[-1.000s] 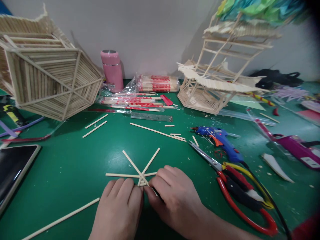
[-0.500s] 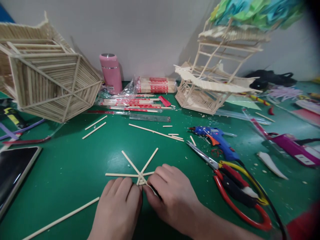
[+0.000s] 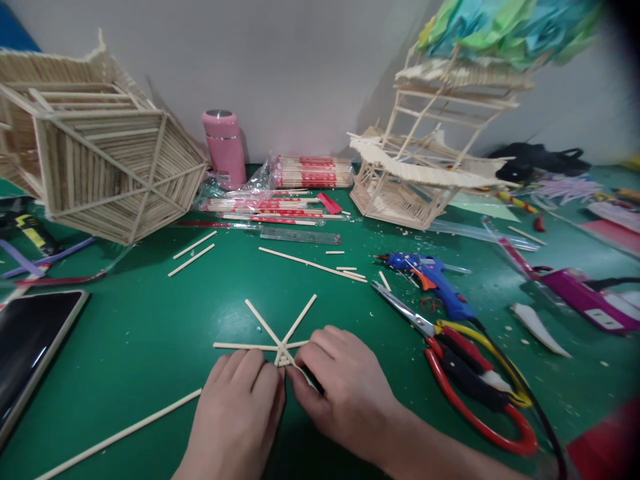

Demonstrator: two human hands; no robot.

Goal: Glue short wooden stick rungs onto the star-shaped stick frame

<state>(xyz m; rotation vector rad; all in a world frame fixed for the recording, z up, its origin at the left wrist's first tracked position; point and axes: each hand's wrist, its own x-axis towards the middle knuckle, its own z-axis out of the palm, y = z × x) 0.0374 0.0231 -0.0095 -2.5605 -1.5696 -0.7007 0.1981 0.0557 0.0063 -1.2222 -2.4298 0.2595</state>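
Note:
A star-shaped frame of thin wooden sticks (image 3: 265,320) lies on the green table, its arms crossing near my fingertips. A few short stick pieces fill the wedge closest to me. My left hand (image 3: 237,407) is closed at the frame's near left side, thumb and fingertips mostly hidden beneath it. On the near right side my right hand (image 3: 343,393) pinches the frame by one arm, close to the crossing. Both hands almost meet at the wedge. A long loose stick (image 3: 120,433) lies left of my left hand.
Scissors (image 3: 450,360) with red and yellow handles and a blue glue gun (image 3: 430,273) lie at right, near a purple glue gun (image 3: 590,297). A phone (image 3: 35,353) is at left. Behind stand stick models (image 3: 125,173), a pink bottle (image 3: 224,150) and packs of sticks (image 3: 313,172).
The whole view has shifted slightly, with the table things on the left sliding a little rightward. Both hands keep nearly the same hold on the stick frame.

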